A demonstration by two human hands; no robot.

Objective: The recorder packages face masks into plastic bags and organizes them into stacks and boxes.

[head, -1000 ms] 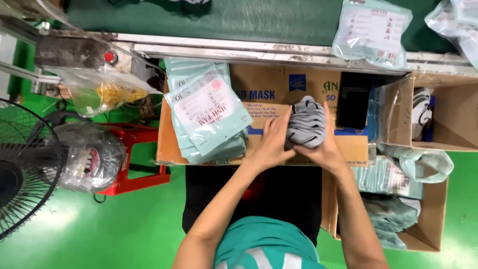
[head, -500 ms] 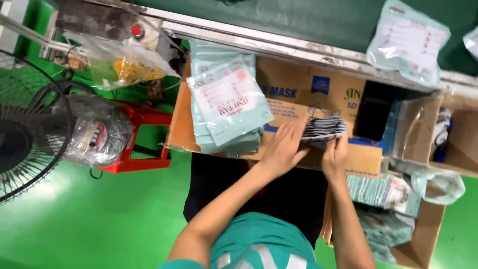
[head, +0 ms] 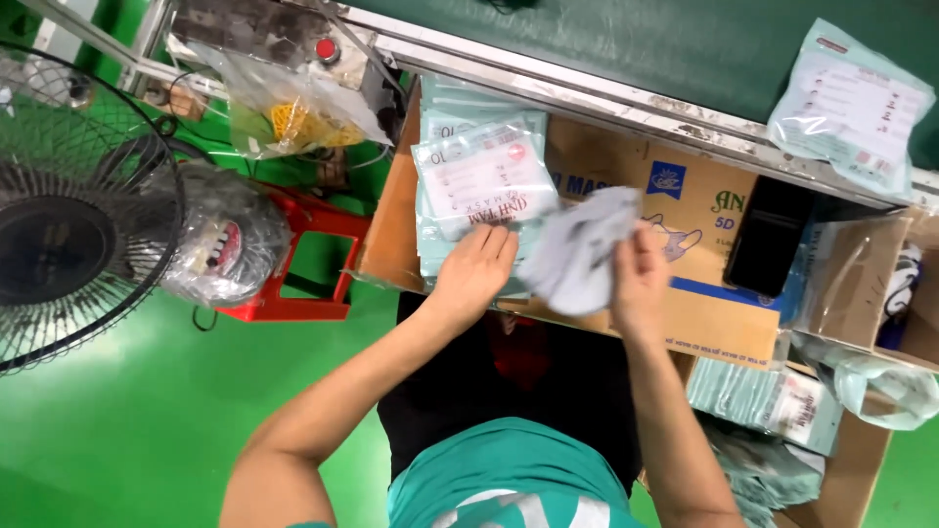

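Two bare hands: left hand [head: 476,269], right hand [head: 638,279]. One bundle of grey fabric masks [head: 579,249]. One stack of flat teal-and-white mask pouches [head: 481,181], exact pouch count unclear. One sealed teal pouch on the green conveyor belt [head: 849,106]. One black wire-guard fan [head: 68,210]. One red plastic stool [head: 305,249]. One red round button [head: 328,51].

Pouch stack [head: 484,186] on carton [head: 685,254]

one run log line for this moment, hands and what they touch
left hand: on pouch stack | right hand: holding grey masks | surface: cardboard box
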